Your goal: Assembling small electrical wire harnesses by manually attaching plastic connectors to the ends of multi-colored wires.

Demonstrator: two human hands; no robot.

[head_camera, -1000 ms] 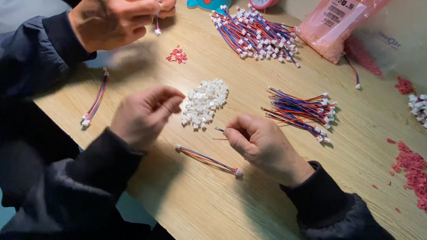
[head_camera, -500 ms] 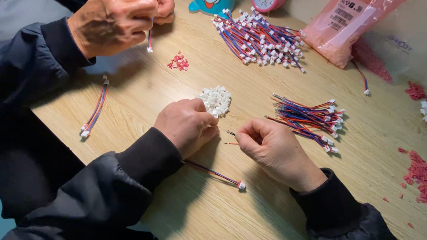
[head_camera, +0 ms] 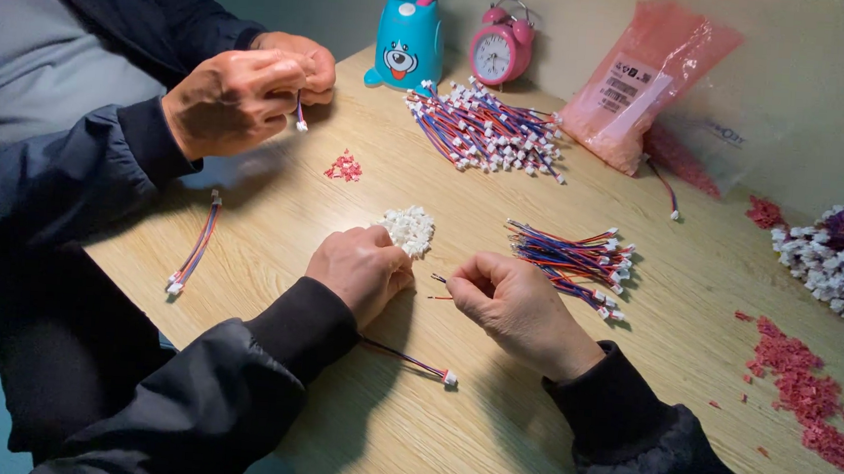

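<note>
My left hand rests fingers-down on the near edge of a small heap of white plastic connectors; what its fingertips pinch is hidden. My right hand is closed on a short wire lead whose red and dark ends stick out toward the left hand. A finished wire with a white plug lies on the wooden table under my left forearm. A bundle of red, blue and black wires with white plugs lies just right of my right hand.
Another person at the left holds a small wire in both hands. A wire lies by the left edge. At the back: a larger wire pile, blue pen holder, pink clock, pink bag. Red bits lie right.
My left hand has moved from beside the white connector heap onto its near edge. The other person's hands have shifted slightly. My right hand keeps its wire.
</note>
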